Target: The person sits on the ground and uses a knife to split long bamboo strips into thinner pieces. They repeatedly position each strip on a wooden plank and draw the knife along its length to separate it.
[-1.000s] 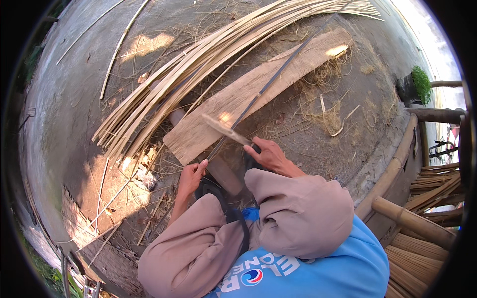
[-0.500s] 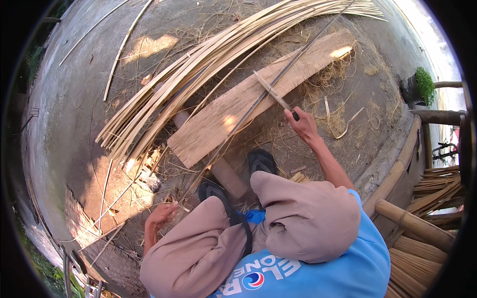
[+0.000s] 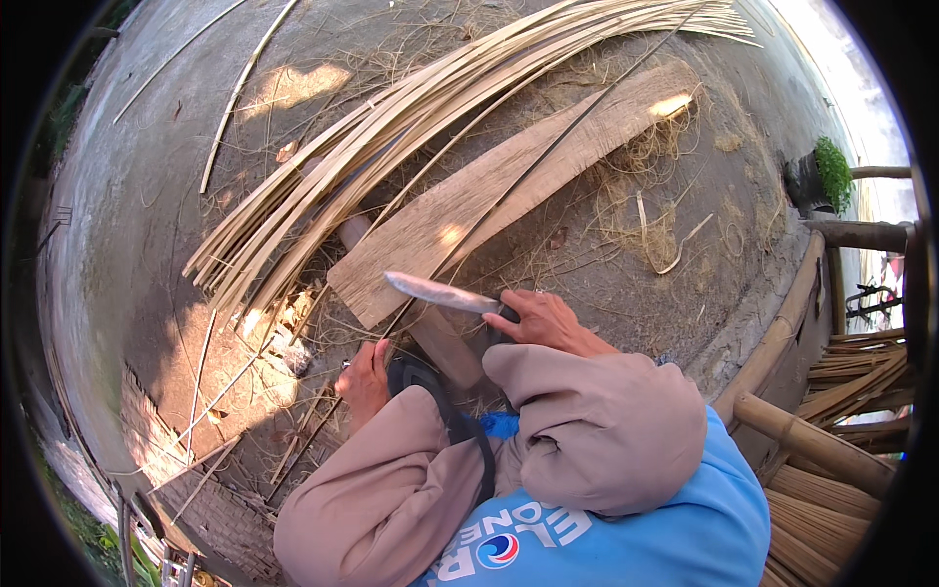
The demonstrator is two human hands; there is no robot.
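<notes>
1. The right hand has its fingers wrapped tight around the dark handle of a knife. The blade points left, flat and shiny.
2. The left hand is closed on the near end of a long thin bamboo strip. The grip looks like a pinch, but I cannot tell how tight.
3. The strip runs from the left hand, near and left, up to the far right. It lies on top of a long wooden board that goes the same way.
4. The knife blade lies across the strip, just past the left hand's fingers. So the strip stretches away from both hands, and the blade sits at its near end.
5. A big pile of bamboo strips lies far and left of the board. Dry shavings are on the ground to the right.
</notes>
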